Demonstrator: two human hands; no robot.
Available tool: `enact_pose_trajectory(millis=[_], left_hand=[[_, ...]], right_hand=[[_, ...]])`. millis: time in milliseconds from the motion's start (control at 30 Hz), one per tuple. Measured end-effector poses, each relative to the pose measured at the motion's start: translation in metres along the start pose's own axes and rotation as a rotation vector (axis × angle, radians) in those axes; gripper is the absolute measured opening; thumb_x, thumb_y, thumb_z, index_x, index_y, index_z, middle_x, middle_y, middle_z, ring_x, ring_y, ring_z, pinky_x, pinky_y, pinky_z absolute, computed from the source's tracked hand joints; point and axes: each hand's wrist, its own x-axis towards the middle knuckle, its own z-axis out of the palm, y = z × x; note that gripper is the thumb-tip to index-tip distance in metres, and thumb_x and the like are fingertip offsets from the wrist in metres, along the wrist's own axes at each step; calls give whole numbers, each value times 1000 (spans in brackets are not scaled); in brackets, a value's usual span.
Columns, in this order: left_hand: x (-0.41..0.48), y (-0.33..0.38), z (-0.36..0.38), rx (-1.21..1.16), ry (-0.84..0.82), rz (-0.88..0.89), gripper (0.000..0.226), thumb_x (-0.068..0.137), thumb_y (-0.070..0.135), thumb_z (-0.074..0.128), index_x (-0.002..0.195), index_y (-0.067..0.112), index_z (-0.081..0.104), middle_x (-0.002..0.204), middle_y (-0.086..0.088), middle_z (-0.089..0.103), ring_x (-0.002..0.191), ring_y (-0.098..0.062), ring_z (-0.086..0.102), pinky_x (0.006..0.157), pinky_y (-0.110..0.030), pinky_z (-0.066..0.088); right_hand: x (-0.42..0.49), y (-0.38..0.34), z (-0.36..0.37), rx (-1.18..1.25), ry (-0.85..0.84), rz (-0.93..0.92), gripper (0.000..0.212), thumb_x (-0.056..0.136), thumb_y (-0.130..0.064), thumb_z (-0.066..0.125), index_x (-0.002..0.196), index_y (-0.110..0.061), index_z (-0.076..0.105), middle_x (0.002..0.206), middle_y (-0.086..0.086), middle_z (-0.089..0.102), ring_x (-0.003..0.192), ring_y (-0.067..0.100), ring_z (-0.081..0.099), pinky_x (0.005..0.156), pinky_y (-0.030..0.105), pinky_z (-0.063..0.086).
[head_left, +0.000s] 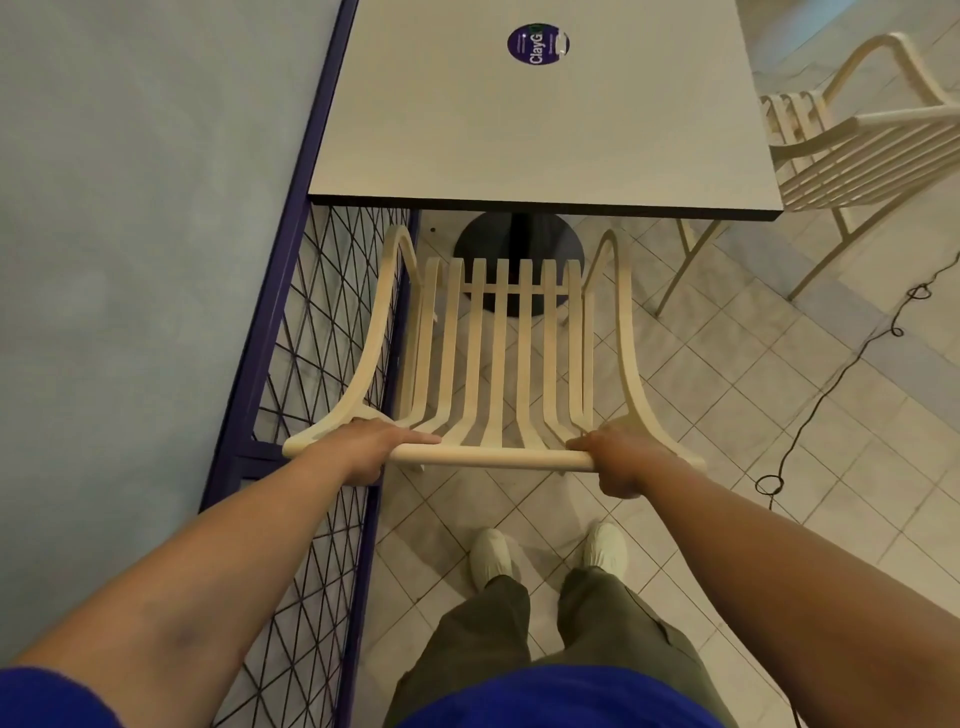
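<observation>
A cream slatted chair (498, 358) stands in front of me, its seat facing a grey square table (540, 135). My left hand (366, 449) grips the left end of the chair's top back rail. At the rail's right end, my right hand (621, 460) is curled round it. The front of the seat reaches just under the table's near edge, above the table's round black base (519, 244).
A purple frame with black wire mesh (311, 374) runs along the chair's left side, next to a blue wall. A second cream chair (852, 150) stands right of the table. A black cable (841, 374) trails over the tiled floor at right. My feet stand behind the chair.
</observation>
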Motion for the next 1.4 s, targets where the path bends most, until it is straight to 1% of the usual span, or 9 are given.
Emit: enact_pose_trajectory(millis=[100,267,400,633,767,867,1033,1233,1400], left_hand=[[-6,0,2,13,-6,-6,95,88,-2,57,137,71,22,112,4,54,90,-17,56,79,-39,52],[-12,4,14,12,-30,-22,102,85,-7,55,136,73,18,109,4,52,86,-14,55,72,-35,50],[-13,4,20,6,-19,-23,104,84,-7,56,134,76,16,108,6,52,83,-10,52,66,-30,45],[-11,11,20,-11,6,-22,104,84,-7,55,134,76,17,112,5,53,89,-15,55,75,-36,52],[-8,14,20,-23,6,-15,103,85,-6,57,134,75,18,111,5,52,90,-16,55,76,-36,52],[-7,13,19,-16,6,-1,100,86,-4,59,136,74,19,115,5,53,94,-17,56,81,-38,54],[-3,11,14,-19,39,5,98,89,-1,59,133,77,20,118,6,55,96,-17,58,85,-41,54],[0,6,13,-12,56,8,101,86,0,61,130,79,15,119,8,53,95,-13,54,81,-36,52],[-3,8,10,-24,25,-1,104,84,1,61,130,80,11,120,5,53,93,-15,55,78,-37,52]], right_hand=[[-4,-6,9,27,22,-1,48,81,-10,66,123,-32,58,92,-6,54,83,14,54,78,30,46],[-12,-8,23,70,34,27,54,82,-10,67,130,-32,56,105,-3,59,89,15,55,83,30,46],[-14,-8,27,62,31,20,56,83,-10,67,132,-33,53,108,-2,59,91,15,55,84,31,47],[-14,2,25,53,38,11,57,81,-10,68,130,-36,54,102,-5,58,88,15,56,84,33,48],[-13,8,22,40,34,6,57,81,-9,68,130,-36,54,102,-5,58,88,15,56,83,31,48],[-14,8,21,19,23,0,58,82,-10,67,131,-37,53,103,-5,58,89,15,56,84,33,49],[-8,9,12,-1,16,-15,55,82,-9,66,128,-36,54,96,-6,56,87,16,57,85,36,51],[-5,9,9,-34,16,-22,53,81,-9,65,127,-34,55,86,-10,48,80,13,52,77,32,47],[-6,8,7,-25,3,-4,49,80,-10,65,122,-34,57,90,-8,55,82,15,56,82,36,51]])
